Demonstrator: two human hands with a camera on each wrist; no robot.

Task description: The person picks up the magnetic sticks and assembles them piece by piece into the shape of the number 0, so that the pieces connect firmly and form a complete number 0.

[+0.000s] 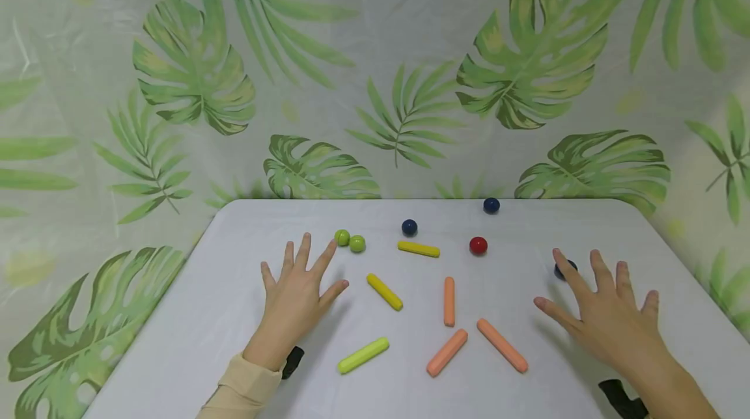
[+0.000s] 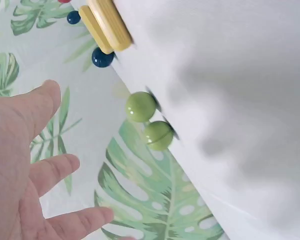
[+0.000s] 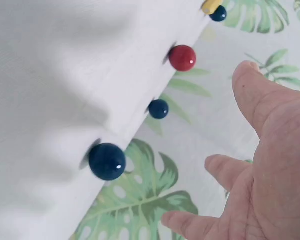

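- Leaf-printed cloth hangs behind a white table (image 1: 234, 289) scattered with small coloured sticks and balls.
- Left hand (image 1: 297, 292) lies flat on the table, fingers (image 1: 305, 251) spread and straight, holding nothing; its fingertips are near two light green balls (image 1: 349, 241) that touch each other.
- Between the hands lie a lime green stick (image 1: 363, 354), two yellow sticks (image 1: 385, 291), three orange sticks (image 1: 449, 301), a dark blue ball (image 1: 409, 227) and a red ball (image 1: 478, 245); another dark blue ball (image 1: 491, 205) sits near the far edge.
- Right hand (image 1: 603, 315) also hovers or rests palm down, fingers (image 1: 567, 270) splayed, empty; a third dark blue ball (image 1: 564, 269) lies just past its index fingertip, partly hidden.
- Judging from this, both hands are poised before a pick; the next move would call for closing on a nearby ball.
- Whether either palm actually touches the table cannot be told.
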